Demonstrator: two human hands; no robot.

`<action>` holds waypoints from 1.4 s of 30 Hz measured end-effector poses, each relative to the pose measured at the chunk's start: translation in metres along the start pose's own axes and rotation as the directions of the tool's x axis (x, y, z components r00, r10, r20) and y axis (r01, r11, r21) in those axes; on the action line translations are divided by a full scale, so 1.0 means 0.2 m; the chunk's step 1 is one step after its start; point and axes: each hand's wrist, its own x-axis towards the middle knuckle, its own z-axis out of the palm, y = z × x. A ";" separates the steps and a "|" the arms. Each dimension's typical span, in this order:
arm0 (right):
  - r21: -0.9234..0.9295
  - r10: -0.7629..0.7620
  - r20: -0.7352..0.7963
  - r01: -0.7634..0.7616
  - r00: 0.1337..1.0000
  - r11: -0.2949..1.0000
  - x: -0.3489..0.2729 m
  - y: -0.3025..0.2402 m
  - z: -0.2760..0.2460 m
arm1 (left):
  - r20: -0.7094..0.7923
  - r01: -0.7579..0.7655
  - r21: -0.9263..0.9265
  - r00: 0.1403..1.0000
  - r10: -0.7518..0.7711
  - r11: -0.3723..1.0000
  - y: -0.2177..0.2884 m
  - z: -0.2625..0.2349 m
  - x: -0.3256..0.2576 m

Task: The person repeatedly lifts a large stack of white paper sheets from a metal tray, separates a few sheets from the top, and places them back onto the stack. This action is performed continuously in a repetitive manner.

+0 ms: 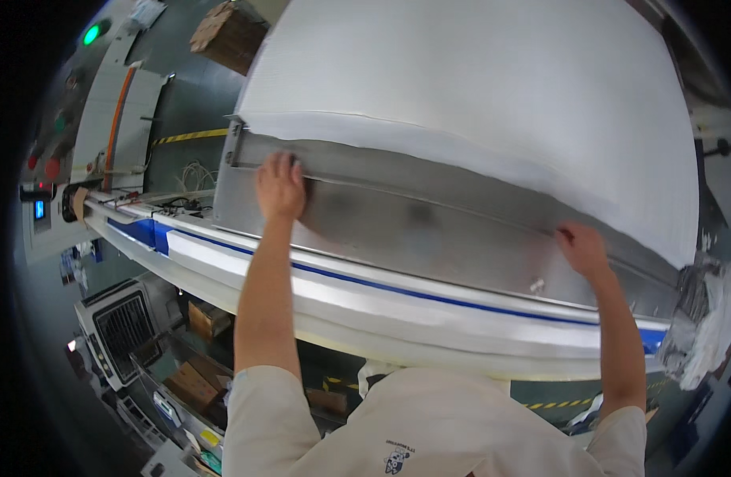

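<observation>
A big white sheet stack (476, 87) lies on a machine bed, its front edge hanging over a sloped steel plate (413, 222). My left hand (280, 188) rests flat on that plate near its left end, fingers pointing up toward the white edge and holding nothing. Far to the right, my right hand (581, 248) is curled against the plate just under the white stack's lower edge; I cannot tell whether it pinches the sheet. A white rail with a blue stripe (397, 298) runs in front of the plate, across both forearms.
A control panel with a green light (91, 34) and red buttons stands at the far left. A cardboard box (228, 33) sits behind the stack. Crumpled plastic wrap (703, 318) hangs at the right. Below left are a vented grey unit (120, 326) and small boxes.
</observation>
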 end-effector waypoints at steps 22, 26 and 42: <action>0.213 -0.488 -0.093 0.496 0.868 0.842 1.47 -2.24 0.32 | -0.026 0.093 -0.308 0.994 -0.106 0.947 0.02 0.04 0.01; 0.193 -0.457 -0.143 0.478 0.878 0.857 1.46 -2.22 0.32 | -0.025 0.105 -0.331 0.992 -0.120 0.938 0.03 0.03 0.02; 0.245 -0.341 -0.133 0.364 0.931 0.899 1.48 -2.24 0.30 | -0.291 -0.069 -0.134 0.956 0.027 0.989 -0.27 0.09 0.51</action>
